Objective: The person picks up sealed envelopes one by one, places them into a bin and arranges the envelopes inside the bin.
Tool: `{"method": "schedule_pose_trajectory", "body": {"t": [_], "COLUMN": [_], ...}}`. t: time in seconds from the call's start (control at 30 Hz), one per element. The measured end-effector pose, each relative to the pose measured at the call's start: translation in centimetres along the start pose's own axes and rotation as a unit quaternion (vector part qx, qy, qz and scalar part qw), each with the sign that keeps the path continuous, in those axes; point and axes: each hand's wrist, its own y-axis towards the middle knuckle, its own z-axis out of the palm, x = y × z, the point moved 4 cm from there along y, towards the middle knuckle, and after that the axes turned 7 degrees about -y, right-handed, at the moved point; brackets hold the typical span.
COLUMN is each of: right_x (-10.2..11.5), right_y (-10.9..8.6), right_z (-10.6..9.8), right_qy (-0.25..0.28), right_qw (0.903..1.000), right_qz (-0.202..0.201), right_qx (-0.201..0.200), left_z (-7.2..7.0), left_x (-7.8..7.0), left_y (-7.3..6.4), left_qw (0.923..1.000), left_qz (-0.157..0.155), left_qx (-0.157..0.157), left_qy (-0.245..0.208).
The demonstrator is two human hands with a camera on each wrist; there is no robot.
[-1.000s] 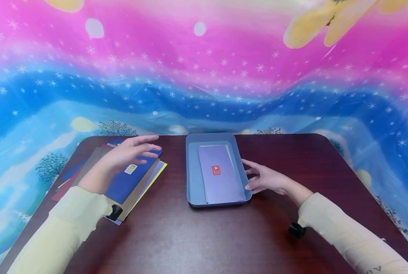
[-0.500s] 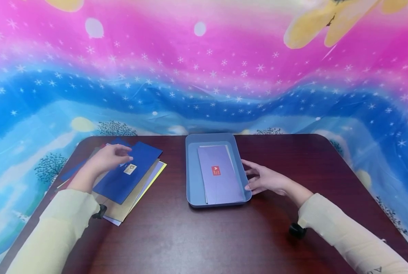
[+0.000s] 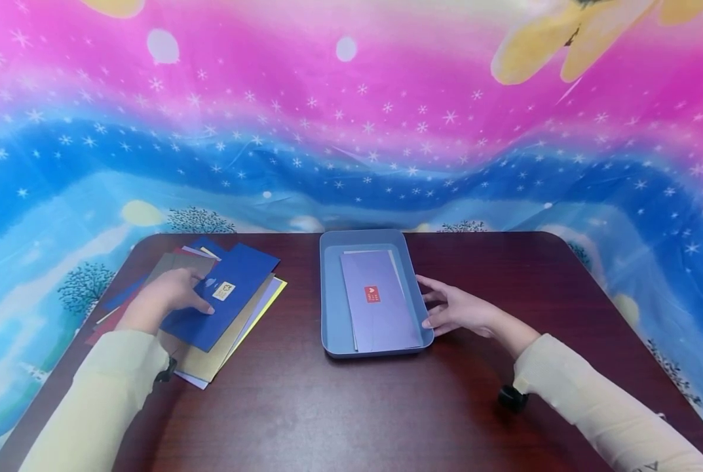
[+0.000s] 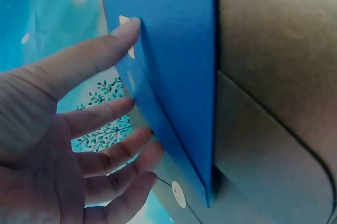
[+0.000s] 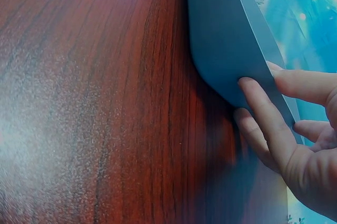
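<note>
Tabletop (image 3: 327,419): touches blue envelope (image 3: 245,269) at nine o'clock with left hand (image 3: 165,294), fingers (image 4: 113,153) loose; grips tray (image 3: 336,314) at three with right hand (image 3: 460,308).

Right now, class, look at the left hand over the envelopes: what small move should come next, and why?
Probably, the left hand should close its grip on the top blue envelope. Its thumb lies over the envelope's face while its other fingers are spread near the edge, so a pinch seems within reach. The right hand touches the tray.
</note>
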Motion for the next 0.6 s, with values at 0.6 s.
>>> {"method": "schedule_pose_trajectory", "body": {"t": [0.6], "right_x": [0.1], "right_y": [0.0], "right_z": [0.0], "right_qy": [0.000], "right_qw": [1.0000], "right_qz": [0.003], "right_qx": [0.001], "left_z": [0.7], "left_x": [1.0], "left_y": [0.0], "left_qw": [0.9937], "left_qz": [-0.013], "left_qx": [0.028], "left_qy": [-0.108]}}
